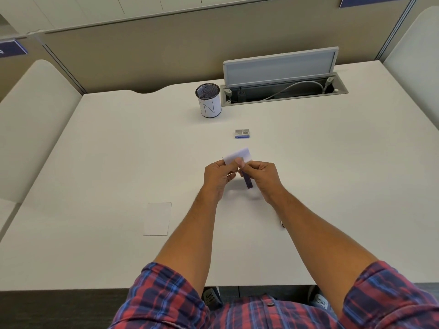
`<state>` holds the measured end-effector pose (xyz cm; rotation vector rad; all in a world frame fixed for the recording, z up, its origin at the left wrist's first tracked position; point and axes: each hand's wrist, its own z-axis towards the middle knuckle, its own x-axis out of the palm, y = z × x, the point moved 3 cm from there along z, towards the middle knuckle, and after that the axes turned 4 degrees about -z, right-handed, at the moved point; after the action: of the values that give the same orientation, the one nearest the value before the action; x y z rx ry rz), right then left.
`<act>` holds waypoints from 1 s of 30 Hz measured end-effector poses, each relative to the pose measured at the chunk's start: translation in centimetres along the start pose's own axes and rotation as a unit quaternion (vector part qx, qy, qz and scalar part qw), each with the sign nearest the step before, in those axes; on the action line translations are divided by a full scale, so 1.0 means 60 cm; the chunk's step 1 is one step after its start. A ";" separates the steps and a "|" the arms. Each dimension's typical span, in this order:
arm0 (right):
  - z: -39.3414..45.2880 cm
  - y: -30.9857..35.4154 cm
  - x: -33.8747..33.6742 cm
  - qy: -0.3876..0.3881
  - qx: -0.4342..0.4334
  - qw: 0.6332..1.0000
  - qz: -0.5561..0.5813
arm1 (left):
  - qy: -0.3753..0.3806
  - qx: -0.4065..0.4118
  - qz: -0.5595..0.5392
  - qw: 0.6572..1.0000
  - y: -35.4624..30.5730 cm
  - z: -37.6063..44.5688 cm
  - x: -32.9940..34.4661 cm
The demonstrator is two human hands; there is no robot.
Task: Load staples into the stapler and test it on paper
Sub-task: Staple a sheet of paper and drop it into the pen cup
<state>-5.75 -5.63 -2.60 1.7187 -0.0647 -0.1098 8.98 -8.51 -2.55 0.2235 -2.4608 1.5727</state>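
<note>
Above the middle of the white desk [95,162], my left hand [217,176] pinches a small white slip of paper [238,155] that sticks up behind my fingers. My right hand [263,176] grips a small dark blue stapler [247,180], its back end hanging down below my fingers and its front at the paper's lower edge. Both hands touch at the thumbs. A small blue and white staple box [242,133] lies flat a little beyond the hands. Another white sheet of paper [157,218] lies flat at the near left.
A black mesh pen cup [208,100] with a white label stands at the back. To its right, an open cable hatch [282,91] with a raised grey lid holds a plug and cable. Beige partitions enclose the desk. A small object [282,223] lies by my right forearm.
</note>
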 end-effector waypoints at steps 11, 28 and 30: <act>0.003 0.009 0.005 -0.013 -0.007 1.000 0.020 | -0.038 0.017 -0.043 0.998 -0.006 0.007 0.009; 0.023 0.006 -0.021 -0.029 0.079 0.987 0.137 | -0.041 -0.012 -0.052 0.998 -0.011 0.017 0.016; 0.026 0.010 -0.021 -0.039 0.101 0.973 0.204 | -0.030 -0.058 -0.091 0.994 -0.013 0.014 0.019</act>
<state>-7.14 -7.14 -2.18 1.8687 -0.5002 0.1383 7.98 -9.60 -1.89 0.4676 -2.4874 1.3636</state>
